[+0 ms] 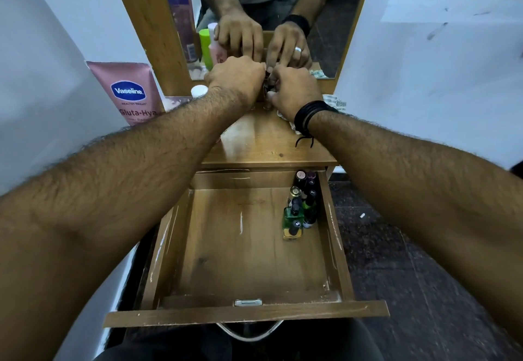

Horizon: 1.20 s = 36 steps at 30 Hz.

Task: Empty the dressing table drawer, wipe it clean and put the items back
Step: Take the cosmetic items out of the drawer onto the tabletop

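Our left hand [236, 79] and right hand [294, 91] meet at the back of the bench [271, 140], just in front of the mirror [271, 6]. Both are curled tight around small dark items between them. These look like little bottles gathered for the return trip, though our knuckles hide them and we cannot say how many. A crumpled cloth [288, 121] peeks out beneath the right wrist, probably left there after wiping.

The drawer [249, 312] is pulled fully out below the bench top. Its floor is mostly bare, with a small cluster of bottles [300, 207] standing upright in the far right corner. They are packed against the side wall, we judge, to keep them from tipping and to leave room for the rest. So the putting-back seems to be underway but far from finished.

A pink Vaseline tube [130, 91] leans against the wall at the left. A white cap [199, 90] and a green bottle [205, 43] sit near the mirror frame. A printed paper packet [335, 103] lies just right of our right hand. All of these appear still to be waiting.
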Available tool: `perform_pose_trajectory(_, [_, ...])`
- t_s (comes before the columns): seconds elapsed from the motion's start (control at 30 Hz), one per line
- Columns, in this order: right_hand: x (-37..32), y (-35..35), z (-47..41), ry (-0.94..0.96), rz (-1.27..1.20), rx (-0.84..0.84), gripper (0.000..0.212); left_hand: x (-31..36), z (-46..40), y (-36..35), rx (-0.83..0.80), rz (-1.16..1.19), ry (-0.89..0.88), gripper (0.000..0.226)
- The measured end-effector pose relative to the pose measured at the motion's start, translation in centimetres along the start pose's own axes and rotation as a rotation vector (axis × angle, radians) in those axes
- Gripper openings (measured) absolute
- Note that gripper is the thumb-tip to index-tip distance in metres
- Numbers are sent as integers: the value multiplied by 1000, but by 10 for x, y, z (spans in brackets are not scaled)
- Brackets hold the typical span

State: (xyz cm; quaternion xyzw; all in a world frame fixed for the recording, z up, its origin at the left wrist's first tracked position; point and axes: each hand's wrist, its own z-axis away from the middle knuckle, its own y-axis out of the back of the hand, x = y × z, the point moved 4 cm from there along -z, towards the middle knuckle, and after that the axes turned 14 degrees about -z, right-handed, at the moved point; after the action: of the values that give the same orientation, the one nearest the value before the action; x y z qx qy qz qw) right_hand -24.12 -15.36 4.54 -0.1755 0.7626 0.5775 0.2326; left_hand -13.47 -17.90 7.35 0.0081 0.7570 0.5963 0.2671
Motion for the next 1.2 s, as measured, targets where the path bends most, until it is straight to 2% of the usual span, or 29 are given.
perform_pose_trajectory(0.27, [3,7,9,18,-37,32,23,2,1,3,-52,-25,19,31])
perform_pose_trajectory(0.43, [4,21,18,22,-37,47,27,5,8,18,-26,-27,2,33])
perform_pose_trajectory(0.6, [0,47,44,25,-33,74,25,13,29,51,89,-2,-119,26])
perform_pose_trajectory(0.73, [-5,56,80,30,-22,47,21,33,64,65,89,48,-179,28])
perform_pose_trajectory(0.83, [-2,52,111,1,83,-71,14,53,96,58,2,58,-210,23])
perform_pose_trajectory(0.93, [6,43,144,-64,141,-201,15,67,126,42,-93,52,-267,21])
perform_pose_trajectory(1.07, [21,30,180,-138,194,-296,13,83,162,18,-184,75,-352,21])
perform_pose_trajectory(1.2, [34,19,201,-205,238,-340,11,96,186,0,-201,65,-430,29])
